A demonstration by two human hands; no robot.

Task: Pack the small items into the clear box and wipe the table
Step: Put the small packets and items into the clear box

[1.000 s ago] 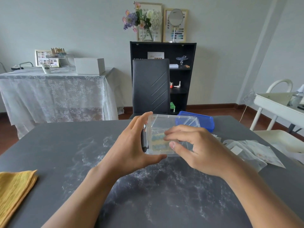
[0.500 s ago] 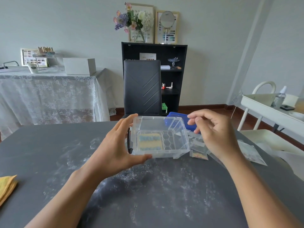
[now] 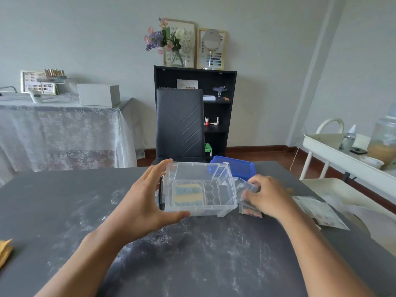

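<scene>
The yellow cloth (image 3: pixel 4 251) is cut off by the left edge at the tabletop's (image 3: pixel 192 264) left edge; only a corner shows. The right hand (image 3: pixel 265 196) covers part of the packets (image 3: pixel 249 207) just right of the box (image 3: pixel 199 189), so their contents and number cannot be told. The left hand (image 3: pixel 141 202) hides the box's left wall. The card (image 3: pixel 187 195) inside the box is blurred; its blue pieces are too small to identify. The jar (image 3: pixel 385 138) on the cart is cut by the right edge.

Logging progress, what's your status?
Left hand steadies clear box. Right hand pinches clear packet beside it. Nothing blocking.
</scene>
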